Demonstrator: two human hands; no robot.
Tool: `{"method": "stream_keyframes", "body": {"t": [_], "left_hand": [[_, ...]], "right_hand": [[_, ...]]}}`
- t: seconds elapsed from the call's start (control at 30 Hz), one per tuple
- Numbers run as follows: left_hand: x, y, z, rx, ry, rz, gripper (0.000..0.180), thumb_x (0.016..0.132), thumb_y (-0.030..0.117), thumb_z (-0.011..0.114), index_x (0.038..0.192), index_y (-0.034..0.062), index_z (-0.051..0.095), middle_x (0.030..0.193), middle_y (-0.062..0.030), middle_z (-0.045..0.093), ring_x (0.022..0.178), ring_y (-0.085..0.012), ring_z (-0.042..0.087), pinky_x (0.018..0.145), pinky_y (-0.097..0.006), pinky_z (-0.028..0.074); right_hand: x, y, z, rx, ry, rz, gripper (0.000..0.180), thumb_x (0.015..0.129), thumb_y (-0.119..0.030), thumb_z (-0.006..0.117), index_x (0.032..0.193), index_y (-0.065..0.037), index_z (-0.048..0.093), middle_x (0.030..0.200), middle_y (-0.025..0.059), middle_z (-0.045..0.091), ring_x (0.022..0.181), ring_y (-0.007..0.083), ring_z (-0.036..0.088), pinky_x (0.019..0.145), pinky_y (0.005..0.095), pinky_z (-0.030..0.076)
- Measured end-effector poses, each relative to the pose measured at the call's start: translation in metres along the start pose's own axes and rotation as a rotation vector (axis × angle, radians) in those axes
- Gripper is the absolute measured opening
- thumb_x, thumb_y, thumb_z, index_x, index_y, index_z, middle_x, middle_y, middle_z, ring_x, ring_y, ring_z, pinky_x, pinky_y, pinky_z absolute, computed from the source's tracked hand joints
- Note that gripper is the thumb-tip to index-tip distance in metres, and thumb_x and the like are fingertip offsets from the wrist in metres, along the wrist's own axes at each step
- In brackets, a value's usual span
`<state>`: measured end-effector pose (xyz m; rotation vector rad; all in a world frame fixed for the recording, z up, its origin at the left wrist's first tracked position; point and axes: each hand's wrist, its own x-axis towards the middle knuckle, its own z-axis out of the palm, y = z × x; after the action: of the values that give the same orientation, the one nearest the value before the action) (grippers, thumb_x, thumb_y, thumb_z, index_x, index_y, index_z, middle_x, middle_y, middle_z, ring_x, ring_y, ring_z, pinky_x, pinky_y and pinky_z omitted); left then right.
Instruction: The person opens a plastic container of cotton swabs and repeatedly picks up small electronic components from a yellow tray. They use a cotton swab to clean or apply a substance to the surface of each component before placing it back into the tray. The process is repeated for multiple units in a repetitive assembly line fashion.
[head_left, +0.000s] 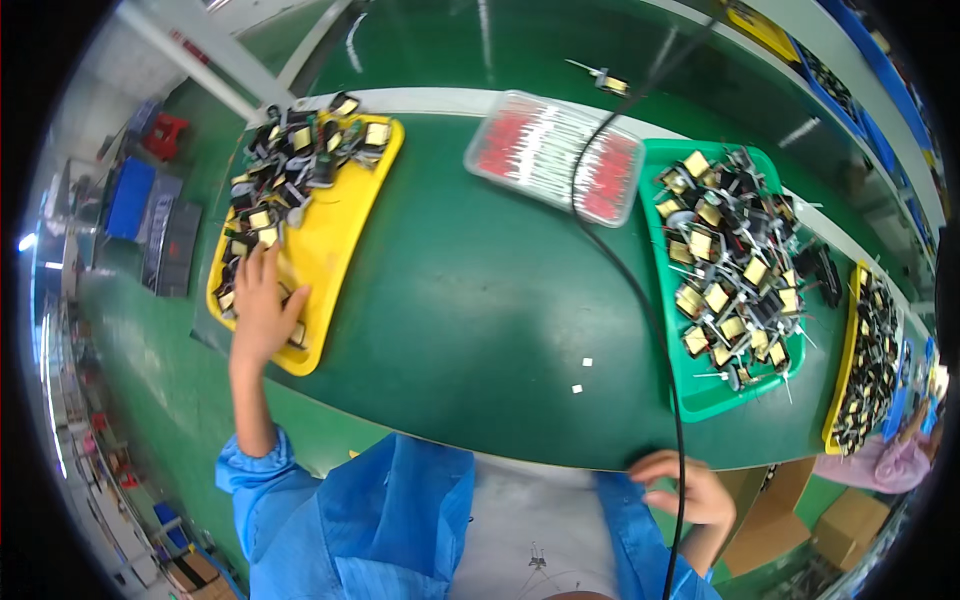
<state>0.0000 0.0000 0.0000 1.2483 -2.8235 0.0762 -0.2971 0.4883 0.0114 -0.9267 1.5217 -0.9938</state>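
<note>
My left hand [262,310] reaches into the yellow tray [340,225] at the left of the green table, fingers spread over small black-and-yellow transformer parts [285,170]; whether it grips one I cannot tell. My right hand [690,490] rests at the table's near edge, fingers curled around a black cable [640,300] that runs up across the table. A green tray [700,390] at the right holds a heap of the same kind of parts [730,270].
A clear plastic box of red-and-white pieces [555,155] lies at the far middle. Another yellow tray of parts [868,360] sits at the far right, beside another person's pink sleeve [885,465]. Cardboard boxes [850,520] stand below the table.
</note>
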Motion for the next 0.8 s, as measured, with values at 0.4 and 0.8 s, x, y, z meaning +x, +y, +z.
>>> {"method": "stream_keyframes", "body": {"t": [0.4, 0.8], "left_hand": [[0.002, 0.037, -0.013, -0.489, 0.23, 0.145, 0.023, 0.083, 0.014, 0.067, 0.102, 0.0014, 0.061, 0.113, -0.0142, 0.055, 0.106, -0.032, 0.052, 0.09, -0.039, 0.043], [-0.016, 0.026, 0.007, -0.344, 0.29, -0.012, 0.041, 0.088, 0.014, 0.061, 0.125, 0.0009, 0.05, 0.125, -0.0202, 0.049, 0.118, -0.0368, 0.044, 0.101, -0.042, 0.035]], "right_hand": [[0.049, -0.023, -0.034, -0.186, 1.077, -0.159, 0.016, 0.095, -0.015, 0.055, 0.093, 0.0, 0.059, 0.077, 0.0026, 0.056, 0.064, 0.0062, 0.047, 0.06, 0.0195, 0.038], [0.058, 0.039, -0.01, -0.242, 1.728, 0.27, 0.06, 0.082, -0.027, 0.074, 0.124, 0.002, 0.043, 0.08, 0.0046, 0.05, 0.07, 0.0129, 0.049, 0.065, 0.0274, 0.044]]}}
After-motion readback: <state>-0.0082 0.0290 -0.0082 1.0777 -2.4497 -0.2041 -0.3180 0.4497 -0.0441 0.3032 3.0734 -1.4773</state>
